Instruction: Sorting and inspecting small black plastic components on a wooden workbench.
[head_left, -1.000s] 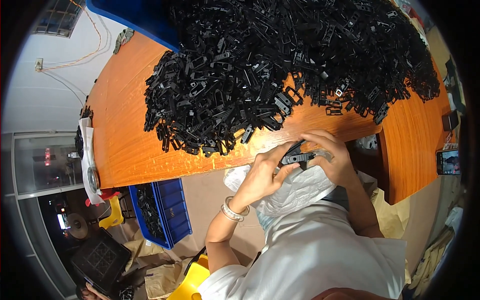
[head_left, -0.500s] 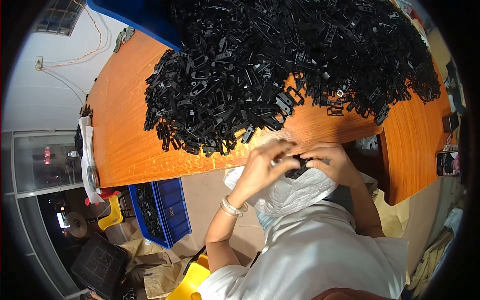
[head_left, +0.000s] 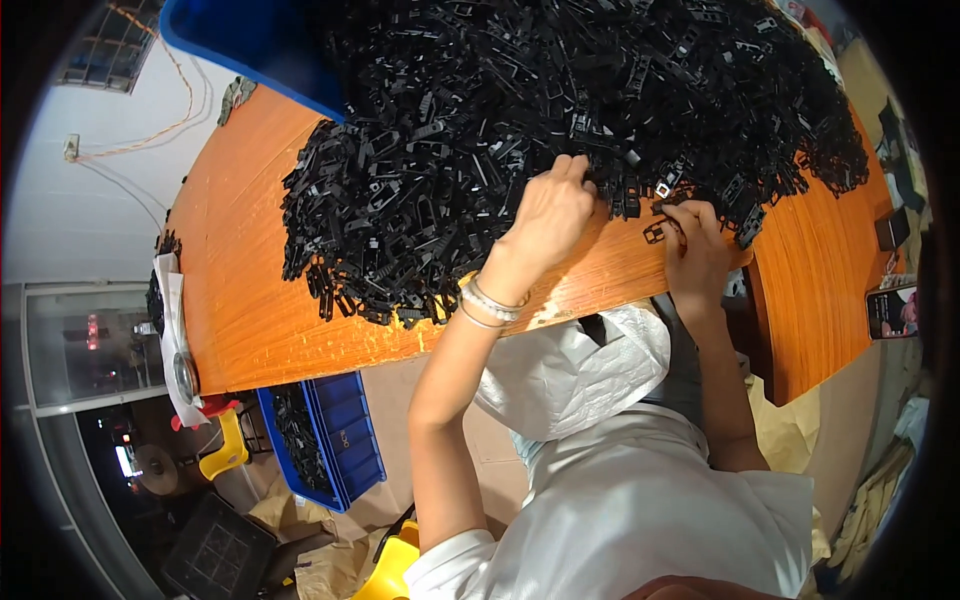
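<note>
A large heap of small black plastic parts [head_left: 440, 180] covers much of the wooden table. My left hand [head_left: 558, 210] reaches into the heap's near edge, fingers curled down and closed; their tips and whatever they hold are hidden among the parts. To its right, my right hand [head_left: 700, 255] bends thumb and fingers in a pinch around a black plastic part [head_left: 657, 232], a small open frame shape at the edge of the heap. On my lap lies a white woven sack [head_left: 585, 385], its mouth open toward the table, with something dark just inside.
The table's bare wood [head_left: 250, 320] ends in a front edge before me. A blue bin [head_left: 255, 60] stands on it at the far left. Below left is another blue bin [head_left: 345, 440] holding black parts, near a yellow stool [head_left: 390, 565]. A phone [head_left: 890, 312] lies far right.
Both hands have moved away from the sack's mouth and forward to the heap, the left one farther in. The dark parts they handled over the sack have left my fingers.
</note>
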